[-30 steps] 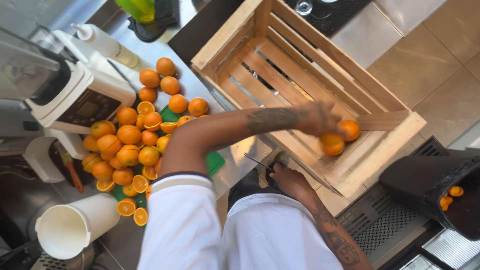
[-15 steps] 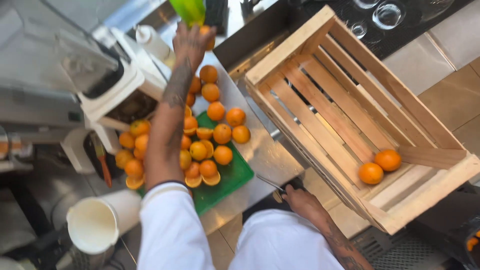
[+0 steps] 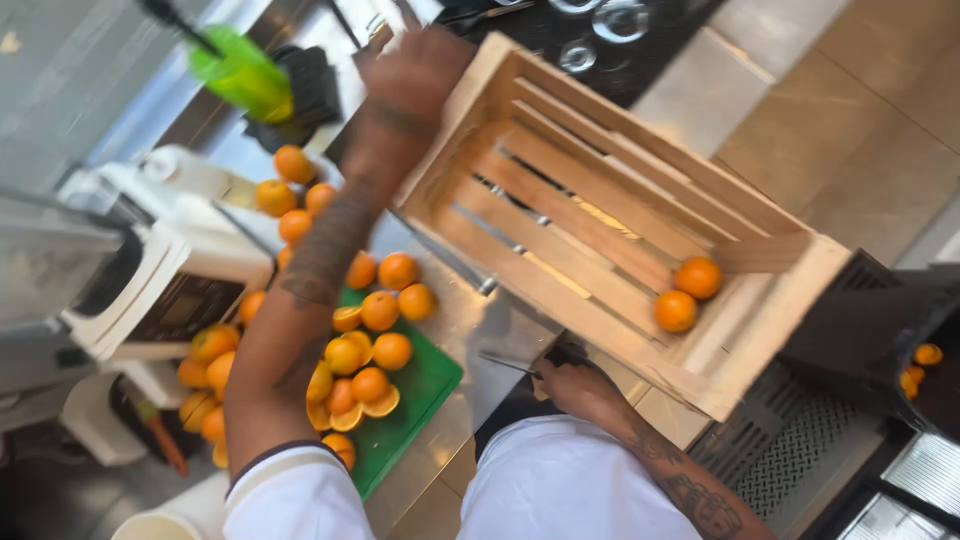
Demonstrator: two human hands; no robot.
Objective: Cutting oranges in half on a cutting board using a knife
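In wooden crate (image 3: 560,215): two oranges (image 3: 687,294); right hand (image 3: 572,385) gripping knife (image 3: 510,363); left hand (image 3: 415,75) grip unclear.

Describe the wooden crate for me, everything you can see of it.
The wooden crate is pale, unfinished slatted wood with gaps between the floor slats, open-topped. It sits tilted, resting partly on the steel counter. Two oranges lie in its lower right corner. The left hand is at its far corner; whether it grips the rim is unclear.

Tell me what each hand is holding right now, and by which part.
The right hand grips a knife by its dark handle, blade toward the green board. The left hand is raised over the wooden crate corner; no held thing shows.
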